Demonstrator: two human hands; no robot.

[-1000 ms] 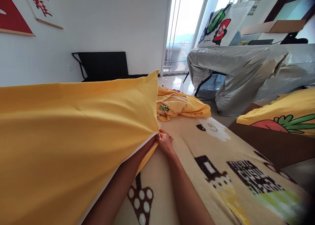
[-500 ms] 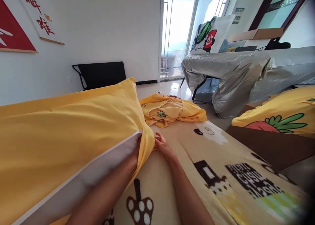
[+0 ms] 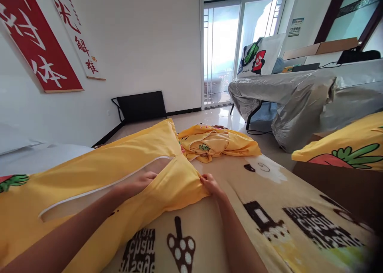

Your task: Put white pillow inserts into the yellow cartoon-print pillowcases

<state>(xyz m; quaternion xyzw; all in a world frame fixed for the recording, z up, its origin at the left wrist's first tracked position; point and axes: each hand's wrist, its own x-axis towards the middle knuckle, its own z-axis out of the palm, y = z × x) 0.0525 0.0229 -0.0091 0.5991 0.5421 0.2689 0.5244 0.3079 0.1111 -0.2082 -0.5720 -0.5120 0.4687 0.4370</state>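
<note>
A yellow duvet cover (image 3: 143,145) lies spread over the left part of the bed, its long white-edged opening gaping. My left hand (image 3: 146,179) is at this opening, closed at the near edge of the cloth, which hides its fingertips. To its right, my right hand (image 3: 211,183) pinches the outer edge of the same cover. The cloth between the two hands is drawn out to the right into a broad flap. Beneath lies a beige blanket (image 3: 227,209) with brown prints.
A crumpled yellow cloth bundle (image 3: 218,143) lies at the bed's far end. At right, a yellow carrot-print cushion (image 3: 344,149) rests on a brown box (image 3: 335,185). Farther back are a silver-covered table (image 3: 299,93) and a black folded chair (image 3: 143,105) by the wall.
The cover's raised side has dropped lower, and its near flap is stretched rightward. My left hand has come into sight at the opening. My right hand has closed on the edge.
</note>
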